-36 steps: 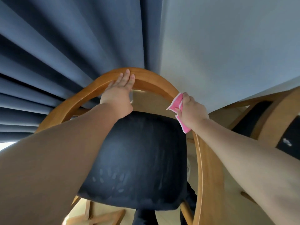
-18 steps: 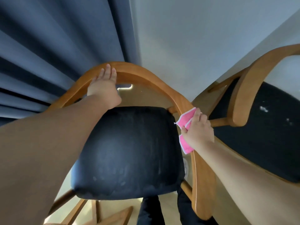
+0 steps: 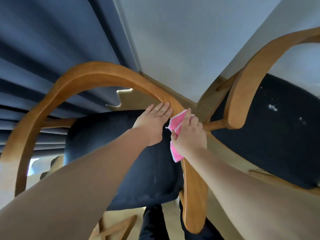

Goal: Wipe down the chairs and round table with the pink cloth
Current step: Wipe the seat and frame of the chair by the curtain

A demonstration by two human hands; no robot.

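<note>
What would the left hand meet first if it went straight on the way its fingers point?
The curved wooden rail of the near chair: the fingers of the left hand lie at its inner edge, beside the pink cloth. Whether they touch it is unclear.

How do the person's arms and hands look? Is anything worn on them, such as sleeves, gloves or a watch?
The left arm and right arm are bare to the frame edge; no sleeve shows. The left hand and right hand wear no gloves; no ring, watch or bracelet is visible.
</note>
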